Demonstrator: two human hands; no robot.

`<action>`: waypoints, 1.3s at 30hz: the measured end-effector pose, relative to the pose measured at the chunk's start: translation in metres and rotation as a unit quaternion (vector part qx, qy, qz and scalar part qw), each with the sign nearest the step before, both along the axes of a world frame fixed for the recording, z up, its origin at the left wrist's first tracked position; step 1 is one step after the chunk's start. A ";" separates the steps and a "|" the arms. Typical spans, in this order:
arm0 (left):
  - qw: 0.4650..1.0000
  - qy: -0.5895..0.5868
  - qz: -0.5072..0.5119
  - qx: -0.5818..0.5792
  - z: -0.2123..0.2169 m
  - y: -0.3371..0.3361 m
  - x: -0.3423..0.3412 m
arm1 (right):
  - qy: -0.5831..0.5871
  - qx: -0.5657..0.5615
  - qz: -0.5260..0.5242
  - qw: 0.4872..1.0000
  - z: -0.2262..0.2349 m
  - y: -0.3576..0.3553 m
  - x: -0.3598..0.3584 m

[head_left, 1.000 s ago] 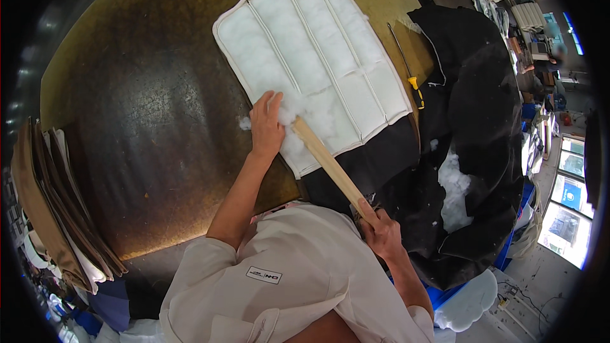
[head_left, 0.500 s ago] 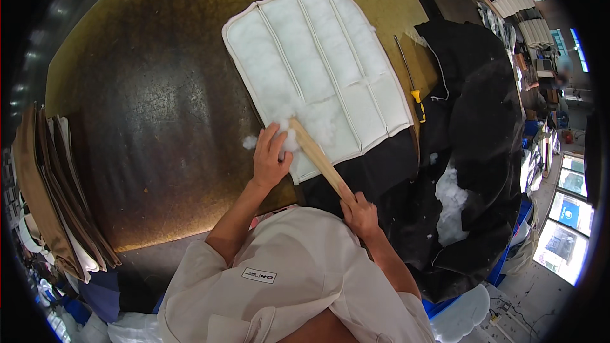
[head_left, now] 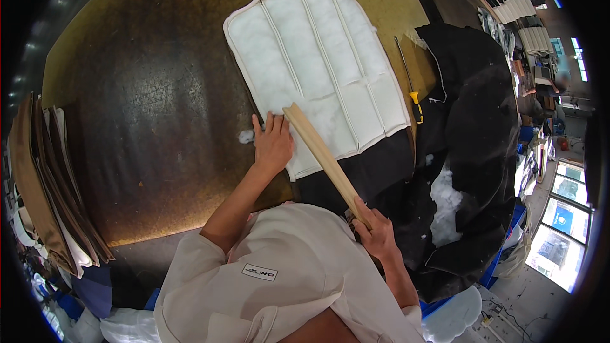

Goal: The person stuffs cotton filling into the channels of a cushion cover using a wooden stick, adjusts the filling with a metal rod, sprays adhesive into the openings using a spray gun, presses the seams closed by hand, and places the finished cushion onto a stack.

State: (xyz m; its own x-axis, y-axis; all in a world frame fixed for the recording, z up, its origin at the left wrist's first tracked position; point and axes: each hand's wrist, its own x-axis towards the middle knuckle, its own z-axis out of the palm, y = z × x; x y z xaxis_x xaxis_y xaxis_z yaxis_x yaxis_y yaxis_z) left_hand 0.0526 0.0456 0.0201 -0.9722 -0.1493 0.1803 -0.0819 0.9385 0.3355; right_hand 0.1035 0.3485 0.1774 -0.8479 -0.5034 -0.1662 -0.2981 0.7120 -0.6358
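A white quilted cushion panel [head_left: 330,32] lies in front of me, divided by piped seams into long channels puffed with white filling. My right hand [head_left: 378,232] grips the near end of a flat wooden stick [head_left: 324,159]. The stick slants away to the left across the panel, its far tip near the leftmost channel. On the panel's lower left edge rests my left hand [head_left: 274,147], fingers stretched out, just left of the stick's tip; its palm side is hidden. A small tuft of white fibre filling [head_left: 246,136] sits on the table beside that hand.
The panel is on a worn brown table [head_left: 159,121]. A yellow-handled screwdriver [head_left: 415,107] lies to its right. Black fabric [head_left: 483,121] drapes over the right side, holding a clump of white filling [head_left: 447,206]. Folded brown covers [head_left: 47,184] stand at the left edge.
Loose filling between my left hand and the stick's tip is no longer visible. My left hand has flattened against the panel edge. My right hand and its end of the stick have shifted nearer me.
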 end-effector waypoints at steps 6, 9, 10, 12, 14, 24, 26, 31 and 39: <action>0.987 0.101 0.004 0.121 -0.018 -0.005 0.021 | 0.049 0.090 0.048 0.994 0.006 0.002 -0.012; 0.979 0.132 -0.014 0.152 -0.022 -0.002 0.040 | 0.062 0.106 0.072 0.990 -0.016 0.003 -0.012; 0.980 0.131 -0.013 0.152 -0.022 -0.002 0.043 | 0.071 0.104 0.082 0.989 -0.027 -0.002 -0.013; 0.987 0.106 -0.025 0.116 -0.016 0.004 0.040 | 0.084 0.083 0.070 0.991 -0.058 -0.028 -0.022; 0.988 0.100 -0.027 0.113 -0.015 0.006 0.039 | 0.096 0.059 0.062 0.992 -0.083 -0.050 -0.027; 0.985 0.118 -0.030 0.124 -0.019 -0.001 0.043 | 0.040 0.002 -0.022 0.999 -0.032 0.024 0.032; 0.983 0.119 -0.034 0.134 -0.018 -0.002 0.041 | 0.047 -0.001 -0.025 0.999 -0.034 0.020 0.027; 0.981 0.122 -0.040 0.146 -0.021 -0.003 0.038 | 0.048 0.041 -0.001 0.998 -0.044 0.001 0.021; 0.982 0.128 -0.038 0.137 -0.016 -0.003 0.041 | 0.048 0.055 -0.029 0.997 -0.025 0.001 0.048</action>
State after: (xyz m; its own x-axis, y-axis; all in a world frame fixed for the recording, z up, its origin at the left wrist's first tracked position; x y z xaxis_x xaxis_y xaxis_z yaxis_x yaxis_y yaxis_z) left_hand 0.0941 0.0421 0.0038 -0.9109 -0.1544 0.3825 0.1050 0.8099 0.5771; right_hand 0.1514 0.3497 0.1526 -0.8894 -0.4366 -0.1353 -0.3100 0.7938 -0.5232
